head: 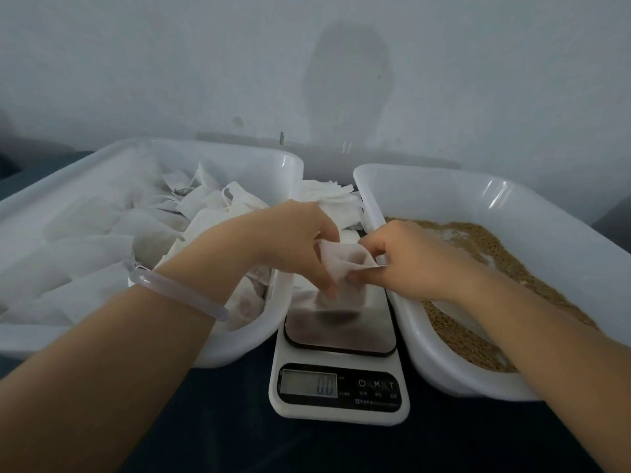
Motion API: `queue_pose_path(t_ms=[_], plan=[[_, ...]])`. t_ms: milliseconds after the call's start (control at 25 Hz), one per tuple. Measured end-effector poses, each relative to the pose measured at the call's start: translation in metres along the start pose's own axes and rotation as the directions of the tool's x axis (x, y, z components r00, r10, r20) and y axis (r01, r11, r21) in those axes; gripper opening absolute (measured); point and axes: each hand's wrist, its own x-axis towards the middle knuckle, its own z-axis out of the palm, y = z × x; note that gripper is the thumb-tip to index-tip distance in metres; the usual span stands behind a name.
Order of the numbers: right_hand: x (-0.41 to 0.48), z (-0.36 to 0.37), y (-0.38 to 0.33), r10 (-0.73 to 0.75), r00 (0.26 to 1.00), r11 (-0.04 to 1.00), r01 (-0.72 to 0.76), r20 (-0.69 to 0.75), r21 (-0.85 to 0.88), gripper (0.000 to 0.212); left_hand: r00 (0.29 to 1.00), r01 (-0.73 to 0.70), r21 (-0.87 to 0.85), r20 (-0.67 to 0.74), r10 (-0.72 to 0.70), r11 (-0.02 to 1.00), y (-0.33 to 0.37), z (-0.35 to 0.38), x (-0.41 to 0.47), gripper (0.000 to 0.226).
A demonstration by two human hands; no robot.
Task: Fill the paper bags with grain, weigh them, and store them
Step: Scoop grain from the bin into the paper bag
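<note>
In the head view, the small white paper bag (341,264) hung over the white kitchen scale (341,336) at centre. I think its mouth should be pulled wide, gently, before scooping brown grain (485,237) at 3 o'clock. The left hand (293,240) from 8 o'clock and the right hand (409,261) from 4 o'clock each had a tight grip pinching a bag edge.

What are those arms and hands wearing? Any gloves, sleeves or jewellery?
No gloves, and no sleeves in view: both forearms are bare. The left hand has a smooth, translucent, pale lilac bangle round its wrist. The right hand and its wrist wear nothing that I can see, no watch or ring.
</note>
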Motion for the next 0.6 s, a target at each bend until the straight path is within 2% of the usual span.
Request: queue_pose_path(t_ms=[40,160,320,480,600], plan=[[0.000,0.001,-0.001,0.005,1.000,0.999,-0.004,0.010,-0.050,0.014,1.000,0.007,0.024,0.018,-0.007,1.000,0.000,0.001,0.000,0.031],[0.001,-0.003,-0.006,0.048,0.998,0.996,-0.044,0.049,-0.073,0.032,1.000,0.012,0.020,0.001,-0.012,1.000,0.000,-0.001,-0.001,0.015],[0.003,-0.003,-0.011,0.065,0.989,0.992,-0.050,0.130,-0.115,0.013,1.000,-0.026,0.110,0.015,0.024,0.994,0.002,0.003,-0.001,0.016],[0.005,0.003,-0.014,0.098,0.988,0.975,-0.072,0.117,-0.208,0.010,1.000,-0.019,0.270,-0.002,0.020,0.963,0.007,0.010,0.006,0.011],[0.007,0.007,-0.018,0.126,0.986,0.963,-0.096,0.110,-0.251,0.009,0.999,-0.035,0.314,0.020,0.030,0.949,0.009,0.013,0.011,0.006]])
